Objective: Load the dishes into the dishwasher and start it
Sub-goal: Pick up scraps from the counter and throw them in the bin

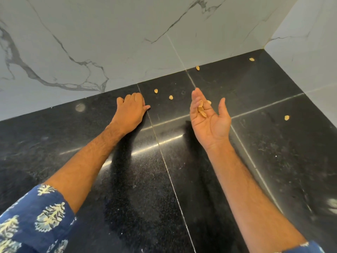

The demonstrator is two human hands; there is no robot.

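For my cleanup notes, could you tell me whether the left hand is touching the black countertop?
Touching. The head view shows the left hand resting on the black countertop, curled fingers down, no gap.

- Black polished bench (182,179) meeting white marbled wall (109,42) at a corner.
- Left hand (130,111) palm down, fingers curled against the bench near the wall.
- Right hand (207,117) raised palm up, fingers relaxed, cradling a few tan shells (201,109).
- Loose shells scattered on the bench: two (156,91) just beyond the left hand, others (251,59) near the corner and at right (286,117).
- Blue printed sleeve (36,221) at lower left.
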